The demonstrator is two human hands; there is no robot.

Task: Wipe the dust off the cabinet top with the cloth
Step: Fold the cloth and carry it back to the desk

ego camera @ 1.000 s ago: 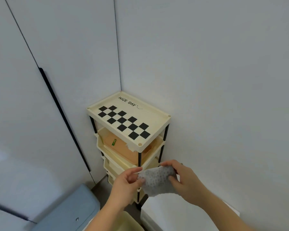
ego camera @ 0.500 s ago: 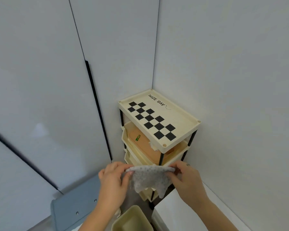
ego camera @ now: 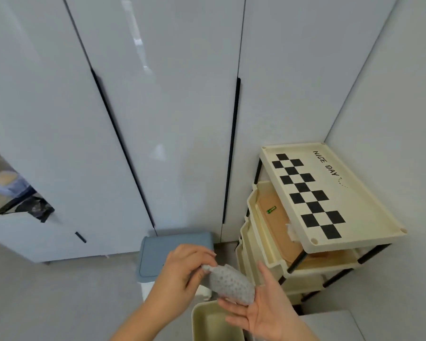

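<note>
A small grey speckled cloth (ego camera: pixel 231 283) hangs between my hands at the bottom centre. My left hand (ego camera: pixel 182 274) pinches its left corner with curled fingers. My right hand (ego camera: pixel 263 308) lies palm up under the cloth's right end, fingers straight. The cabinet top (ego camera: pixel 362 200) is a cream tray with a black checker strip and the words "NICE DAY"; it stands in the corner to the right of and above my hands, apart from the cloth.
Below the cabinet top are cream drawers (ego camera: pixel 258 217), the upper one holding a small green item (ego camera: pixel 271 209). A blue-grey lidded bin (ego camera: pixel 167 252) stands left of them, a cream container (ego camera: pixel 214 323) beneath my hands. Tall white wardrobe doors (ego camera: pixel 158 119) fill the back.
The view has swung left, so the cabinet now sits at the right. My right hand has opened flat under the cloth; my left hand still pinches its corner.
</note>
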